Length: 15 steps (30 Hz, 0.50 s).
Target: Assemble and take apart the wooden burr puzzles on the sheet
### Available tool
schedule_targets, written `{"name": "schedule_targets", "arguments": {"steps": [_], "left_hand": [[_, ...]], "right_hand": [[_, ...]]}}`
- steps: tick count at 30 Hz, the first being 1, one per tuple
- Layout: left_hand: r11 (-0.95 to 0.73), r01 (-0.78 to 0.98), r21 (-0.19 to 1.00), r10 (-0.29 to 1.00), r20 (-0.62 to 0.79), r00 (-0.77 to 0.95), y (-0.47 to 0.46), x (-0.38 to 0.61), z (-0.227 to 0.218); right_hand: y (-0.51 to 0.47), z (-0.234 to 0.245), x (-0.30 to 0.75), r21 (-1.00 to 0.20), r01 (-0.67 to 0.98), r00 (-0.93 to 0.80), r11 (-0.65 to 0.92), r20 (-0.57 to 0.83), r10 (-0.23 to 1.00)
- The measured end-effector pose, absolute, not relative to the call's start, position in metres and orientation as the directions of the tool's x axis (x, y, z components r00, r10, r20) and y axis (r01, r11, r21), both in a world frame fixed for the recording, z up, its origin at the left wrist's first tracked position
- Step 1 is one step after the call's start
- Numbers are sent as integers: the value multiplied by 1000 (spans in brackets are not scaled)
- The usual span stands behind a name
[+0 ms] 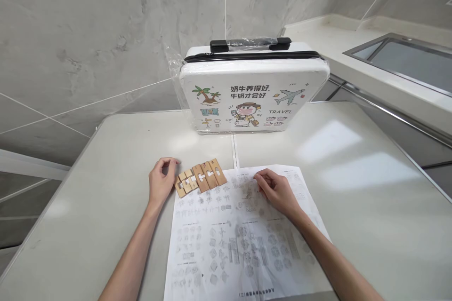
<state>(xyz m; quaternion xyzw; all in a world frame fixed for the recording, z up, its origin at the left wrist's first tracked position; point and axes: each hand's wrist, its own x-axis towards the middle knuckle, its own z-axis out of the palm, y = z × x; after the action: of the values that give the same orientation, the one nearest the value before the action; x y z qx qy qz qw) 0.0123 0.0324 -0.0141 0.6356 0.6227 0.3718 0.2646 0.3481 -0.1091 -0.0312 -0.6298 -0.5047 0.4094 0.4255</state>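
Flat wooden puzzle pieces (200, 178) with cut-out slots lie side by side in a slanting row, partly over the top left of a printed sheet (197, 287). Three wider pieces bear small red marks; several narrower, paler ones sit at the left end. My left hand (162, 179) rests on the table at that end, close beside the pieces, its fingers curled and nothing seen in them. On the upper right of the sheet lies my right hand (276, 190), fingers bent inward, apart from the pieces. I see nothing in its grip.
Behind the sheet stands a white cartoon-printed suitcase (219, 75) in clear plastic wrap, with a black handle (250, 45). A seam (234, 150) runs across the pale table (116, 150). A counter with a sink (406, 61) is at the right, a grey wall (88, 33) behind.
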Motion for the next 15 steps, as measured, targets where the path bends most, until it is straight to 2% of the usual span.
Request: {"name": "schedule_targets", "arguments": {"steps": [15], "left_hand": [[-95, 602, 793, 989, 143, -33, 32, 11, -15]], "right_hand": [[-109, -28, 348, -938, 323, 145, -124, -80, 986]]}}
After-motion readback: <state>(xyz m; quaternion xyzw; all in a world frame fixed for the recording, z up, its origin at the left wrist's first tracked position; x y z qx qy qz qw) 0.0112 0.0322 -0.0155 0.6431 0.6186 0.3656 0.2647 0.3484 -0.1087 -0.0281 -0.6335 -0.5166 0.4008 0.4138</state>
